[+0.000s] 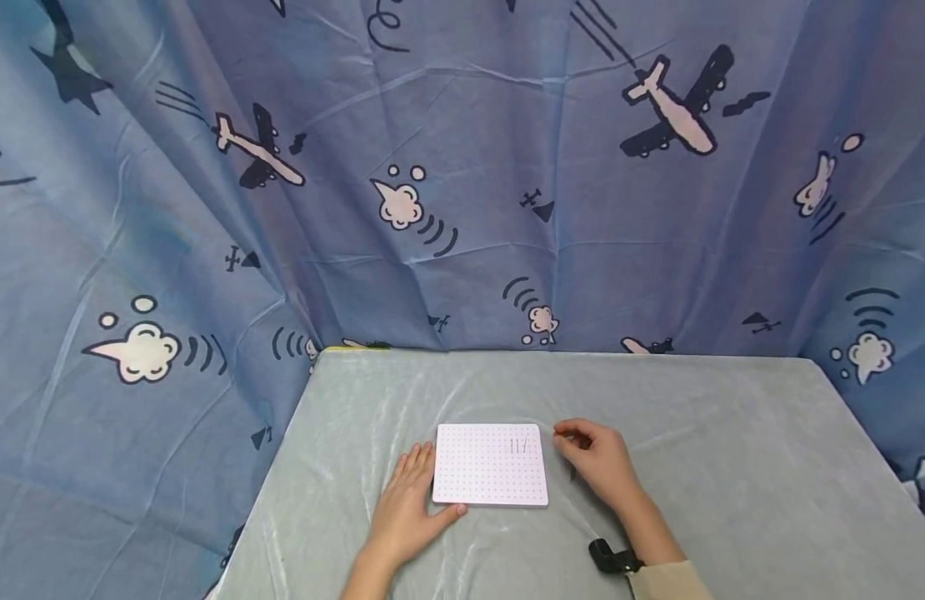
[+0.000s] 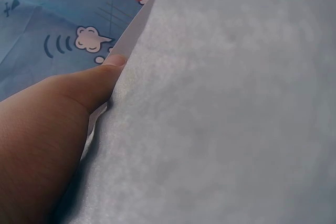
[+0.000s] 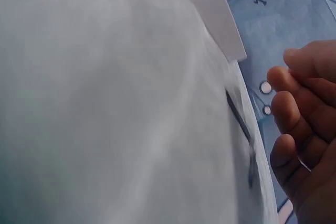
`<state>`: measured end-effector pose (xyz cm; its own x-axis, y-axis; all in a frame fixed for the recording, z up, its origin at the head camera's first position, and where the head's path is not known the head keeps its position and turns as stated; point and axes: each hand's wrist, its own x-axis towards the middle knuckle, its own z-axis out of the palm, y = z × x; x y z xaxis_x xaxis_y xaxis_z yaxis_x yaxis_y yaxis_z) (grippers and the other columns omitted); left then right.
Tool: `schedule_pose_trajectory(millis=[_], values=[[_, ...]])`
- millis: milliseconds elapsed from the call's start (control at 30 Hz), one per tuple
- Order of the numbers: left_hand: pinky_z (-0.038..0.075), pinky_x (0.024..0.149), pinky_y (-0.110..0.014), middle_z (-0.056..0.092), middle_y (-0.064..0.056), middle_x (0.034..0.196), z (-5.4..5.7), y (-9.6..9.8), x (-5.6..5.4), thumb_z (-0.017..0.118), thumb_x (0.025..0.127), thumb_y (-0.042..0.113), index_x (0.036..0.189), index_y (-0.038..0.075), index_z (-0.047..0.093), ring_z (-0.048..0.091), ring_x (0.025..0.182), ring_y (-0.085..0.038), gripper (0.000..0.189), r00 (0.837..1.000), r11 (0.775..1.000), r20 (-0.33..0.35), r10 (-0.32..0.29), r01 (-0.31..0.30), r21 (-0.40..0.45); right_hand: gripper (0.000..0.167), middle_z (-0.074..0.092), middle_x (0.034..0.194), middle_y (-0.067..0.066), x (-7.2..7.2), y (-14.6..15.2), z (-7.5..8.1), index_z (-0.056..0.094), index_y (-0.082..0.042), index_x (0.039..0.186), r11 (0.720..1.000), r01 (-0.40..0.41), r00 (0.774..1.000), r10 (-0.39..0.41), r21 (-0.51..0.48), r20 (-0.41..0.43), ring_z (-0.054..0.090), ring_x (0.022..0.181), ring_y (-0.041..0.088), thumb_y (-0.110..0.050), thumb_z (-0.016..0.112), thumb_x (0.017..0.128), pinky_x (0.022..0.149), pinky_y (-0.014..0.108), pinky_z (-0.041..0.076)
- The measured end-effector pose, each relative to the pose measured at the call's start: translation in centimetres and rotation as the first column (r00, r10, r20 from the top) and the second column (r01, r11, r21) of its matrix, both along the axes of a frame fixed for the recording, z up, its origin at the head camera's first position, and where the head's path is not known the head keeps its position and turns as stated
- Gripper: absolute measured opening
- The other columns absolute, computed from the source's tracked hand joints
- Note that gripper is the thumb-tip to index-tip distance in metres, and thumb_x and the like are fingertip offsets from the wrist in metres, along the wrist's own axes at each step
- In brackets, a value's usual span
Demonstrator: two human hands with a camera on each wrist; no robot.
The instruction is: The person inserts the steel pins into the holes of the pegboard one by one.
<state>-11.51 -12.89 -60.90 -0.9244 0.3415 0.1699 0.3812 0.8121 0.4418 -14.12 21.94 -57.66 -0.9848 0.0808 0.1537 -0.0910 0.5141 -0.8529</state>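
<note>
A white dotted notepad (image 1: pixel 489 475) lies flat on the cloth-covered table, with three short dark strokes near its top right. My left hand (image 1: pixel 406 512) rests at its left side, fingers straight along the edge and thumb at the lower edge. Just past the pad's right edge is my right hand (image 1: pixel 601 467), its fingers loosely curled. Nothing shows between thumb and fingertips (image 3: pixel 286 103) in the right wrist view. A thin dark pen-like stick (image 3: pixel 239 114) lies apart from those fingertips, partly blurred, close over the cloth.
Pale grey-green cloth (image 1: pixel 732 450) covers the table, with soft creases. A blue curtain (image 1: pixel 462 167) with airplane prints hangs behind and at both sides. A black band with a small device (image 1: pixel 614 557) is on the right wrist, beside a beige sleeve (image 1: pixel 668 581).
</note>
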Motion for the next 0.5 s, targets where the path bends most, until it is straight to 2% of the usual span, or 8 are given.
schedule_pose_trajectory(millis=[200,367,500], values=[[0.019,0.137,-0.043,0.042,-0.014,0.171,-0.1,-0.2,-0.1,0.069,0.090,0.081,0.165,0.002,0.046,0.031,0.163,-0.028,0.112,1.000,1.000,0.000,0.002,-0.002,0.006,0.016,0.077,0.094,0.002,0.3,1.6,-0.3,0.084,-0.002,0.110,0.999,0.031,0.999,-0.030,0.040,-0.033,0.061,0.076,0.014,-0.006,0.084,0.095,0.063,0.023,0.053],[0.018,0.137,-0.043,0.042,-0.014,0.172,-0.1,-0.2,-0.1,0.069,0.090,0.081,0.165,0.002,0.046,0.031,0.164,-0.028,0.111,1.000,1.000,0.007,-0.003,0.002,0.008,0.014,0.079,0.099,0.005,0.7,3.0,-0.5,0.084,-0.004,0.109,0.994,0.069,0.997,-0.067,0.088,-0.031,0.065,0.082,0.012,-0.010,0.083,0.097,0.070,0.022,0.055],[0.018,0.138,-0.042,0.041,-0.015,0.172,-0.1,-0.2,-0.1,0.069,0.090,0.080,0.165,0.002,0.046,0.030,0.164,-0.028,0.111,1.000,1.000,0.008,-0.007,0.007,0.011,0.012,0.079,0.096,0.005,1.2,3.7,-0.3,0.084,-0.004,0.107,0.991,0.088,0.996,-0.086,0.103,-0.019,0.064,0.081,0.012,-0.011,0.082,0.097,0.069,0.022,0.054]])
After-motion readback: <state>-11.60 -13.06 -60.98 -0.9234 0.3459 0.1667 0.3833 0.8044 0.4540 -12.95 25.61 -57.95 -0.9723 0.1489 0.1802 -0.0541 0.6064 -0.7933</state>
